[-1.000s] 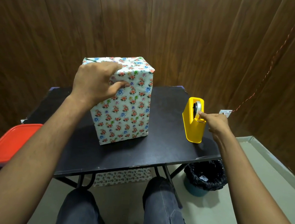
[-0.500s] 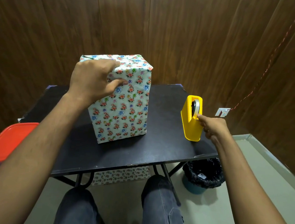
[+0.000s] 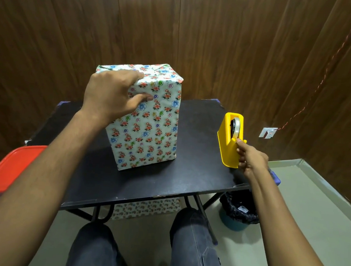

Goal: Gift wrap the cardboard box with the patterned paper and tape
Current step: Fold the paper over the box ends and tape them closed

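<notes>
Since prev frame: little shift. Right hand [image 3: 250, 157] slid a touch lower on the tape dispenser [image 3: 229, 143], fingertips at the cutter lip; left hand [image 3: 112, 94] unchanged on the box; view tipped slightly.

Right hand: fingers curled, pinching at the tape end by the cutter, thumb side hidden so exact hold on the strip can't be confirmed. Tape roll [image 3: 236, 127] upright in the yellow housing, dispenser long axis running front-to-back, sitting by the table's right edge near the front-right corner.

Left hand: fingers draped over the top front-left edge, thumb pressed on the front face, gripping the wrapped box [image 3: 150, 126] and pinning the patterned paper [image 3: 166, 77] folds on top. Box standing tall, long axis vertical, about mid-table [image 3: 188, 175], slightly left of centre, well apart from the dispenser.

Key relation: seam needing tape lies up and to the left of the right hand's pinch, across open black tabletop. Right hand nearer the tape, left nearer the box, so no swap needed. Prob. next: pull strip toward the body, tear down on the cutter, carry across to the top fold.

Room: clear lane between box and dispenser. Dispenser close to right edge; hard sideways pull may tip or drag it off toward the bin [image 3: 237, 211] below. Red lid [image 3: 10, 168] off the left side, out of the way.
</notes>
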